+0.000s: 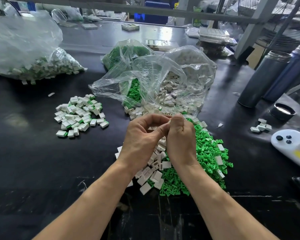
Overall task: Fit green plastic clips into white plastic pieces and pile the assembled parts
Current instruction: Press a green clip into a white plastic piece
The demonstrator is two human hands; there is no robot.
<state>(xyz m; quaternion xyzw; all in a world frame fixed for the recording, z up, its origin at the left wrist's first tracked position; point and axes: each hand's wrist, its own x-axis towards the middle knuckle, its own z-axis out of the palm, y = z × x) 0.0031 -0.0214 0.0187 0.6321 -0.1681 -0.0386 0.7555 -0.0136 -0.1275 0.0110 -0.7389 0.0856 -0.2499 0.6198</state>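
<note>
Both hands, the left hand point(142, 135) and right hand point(179, 135), are pinching one white piece point(169, 120) together. They are hovering over loose green clips point(206, 153) near the bench's point(33, 161) front edge.

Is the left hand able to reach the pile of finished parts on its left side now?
Probably yes. Only bare dark table lies between the left hand and the pile of finished parts. However, both hands are together pinching a small white piece, so it must let go first.
</note>
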